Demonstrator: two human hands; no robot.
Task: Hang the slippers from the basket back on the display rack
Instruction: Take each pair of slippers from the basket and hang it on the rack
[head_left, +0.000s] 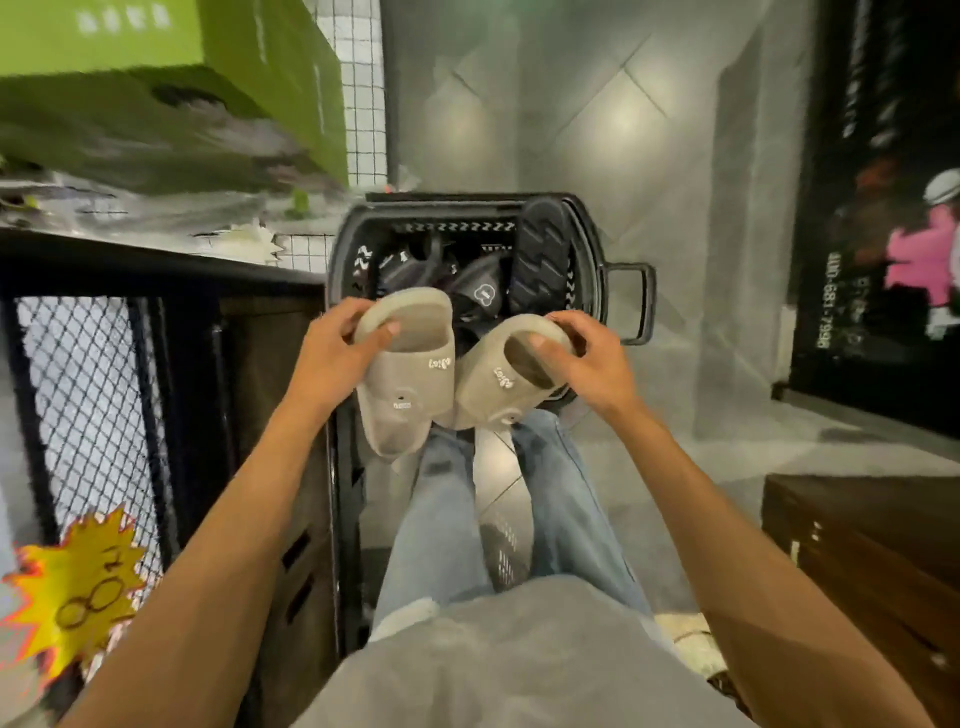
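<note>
I hold a pair of beige slippers over the near rim of a black basket (597, 249) on the floor. My left hand (332, 358) grips the heel edge of the left beige slipper (405, 395), thumb inside the opening. My right hand (592, 358) grips the heel edge of the right beige slipper (493, 389) the same way. The two slippers touch at their toes, which point down toward my legs. Several black slippers (543, 254) lie inside the basket, one on its side with the sole showing.
A black wire-mesh display rack (93, 395) stands at left with a yellow price tag (72, 587). Green boxes (171, 88) sit on top of it. A dark wooden bench (862, 556) is at right. Grey tiled floor lies beyond the basket, and my jeans are below the slippers.
</note>
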